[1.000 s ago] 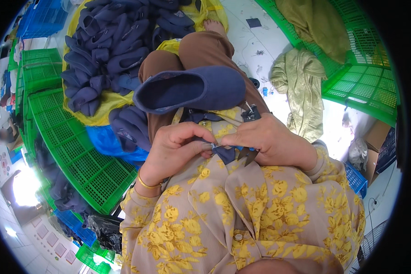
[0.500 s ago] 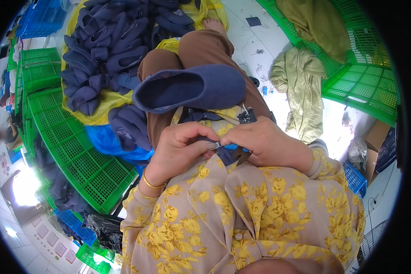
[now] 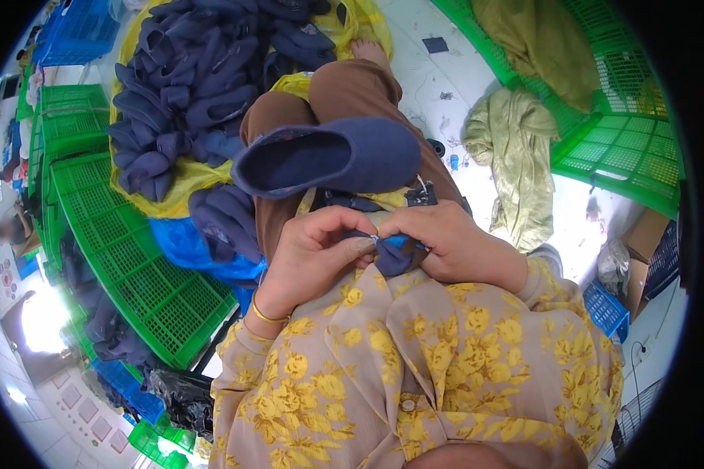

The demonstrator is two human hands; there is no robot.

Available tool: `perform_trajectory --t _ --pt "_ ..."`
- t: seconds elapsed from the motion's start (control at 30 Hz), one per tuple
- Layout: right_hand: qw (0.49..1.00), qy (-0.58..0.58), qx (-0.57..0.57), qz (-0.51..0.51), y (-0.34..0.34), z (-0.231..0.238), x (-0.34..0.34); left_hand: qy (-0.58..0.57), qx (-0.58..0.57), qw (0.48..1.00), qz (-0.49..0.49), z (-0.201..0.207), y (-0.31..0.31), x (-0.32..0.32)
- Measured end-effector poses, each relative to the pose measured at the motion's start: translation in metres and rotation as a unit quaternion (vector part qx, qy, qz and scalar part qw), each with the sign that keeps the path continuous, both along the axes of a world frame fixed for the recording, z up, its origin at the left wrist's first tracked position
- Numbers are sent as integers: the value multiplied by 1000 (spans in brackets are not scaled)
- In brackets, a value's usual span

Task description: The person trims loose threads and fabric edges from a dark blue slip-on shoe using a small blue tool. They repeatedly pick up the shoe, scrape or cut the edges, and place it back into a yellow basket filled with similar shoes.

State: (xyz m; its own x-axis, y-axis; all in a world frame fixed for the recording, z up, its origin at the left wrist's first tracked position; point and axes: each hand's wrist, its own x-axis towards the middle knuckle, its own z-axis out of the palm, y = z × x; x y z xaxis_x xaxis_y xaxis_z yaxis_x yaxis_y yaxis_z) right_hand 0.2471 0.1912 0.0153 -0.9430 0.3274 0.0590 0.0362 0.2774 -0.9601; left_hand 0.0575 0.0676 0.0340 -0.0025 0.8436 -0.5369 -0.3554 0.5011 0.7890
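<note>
"In front of the floral shirt [image 3: 348, 391], what is held?"

"A small dark blue cloth [image 3: 395, 260], folded and crumpled, with a pale bit seen at its upper edge. Above it, across the brown trousers [image 3: 348, 90], a dark blue shoe [image 3: 387, 156] is laid, its opening turned up."

"And how are the containers filled?"

"More shoes are heaped on yellow plastic [image 3: 164, 202], and a few are set by a blue bag [image 3: 184, 248]. Over a green crate [image 3: 614, 156], olive cloth [image 3: 536, 47] is draped."

"How are the hands posed?"

"Close together. By the left hand [image 3: 309, 254], the cloth is pinched between thumb and forefinger. By the right hand's [image 3: 457, 242] curled fingers, a blue piece [image 3: 399, 240] is gripped, too covered to be told."
</note>
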Motion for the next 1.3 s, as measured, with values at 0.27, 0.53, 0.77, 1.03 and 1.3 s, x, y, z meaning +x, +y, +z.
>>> perform_trajectory --t 0.27,0.53,0.77,1.03,1.3 --pt "988 42 110 -104 16 17 -13 43 2 995 88 2 9 3" --pt "931 69 337 -123 5 6 -22 28 2 995 92 3 8 5" --pt "894 147 408 -113 -4 7 -26 16 -3 995 99 -4 8 9" --pt "944 75 289 -140 -3 0 -26 -37 -33 993 110 -7 4 8" --pt "905 111 383 -150 -15 -8 -18 13 -31 993 111 -8 14 15"
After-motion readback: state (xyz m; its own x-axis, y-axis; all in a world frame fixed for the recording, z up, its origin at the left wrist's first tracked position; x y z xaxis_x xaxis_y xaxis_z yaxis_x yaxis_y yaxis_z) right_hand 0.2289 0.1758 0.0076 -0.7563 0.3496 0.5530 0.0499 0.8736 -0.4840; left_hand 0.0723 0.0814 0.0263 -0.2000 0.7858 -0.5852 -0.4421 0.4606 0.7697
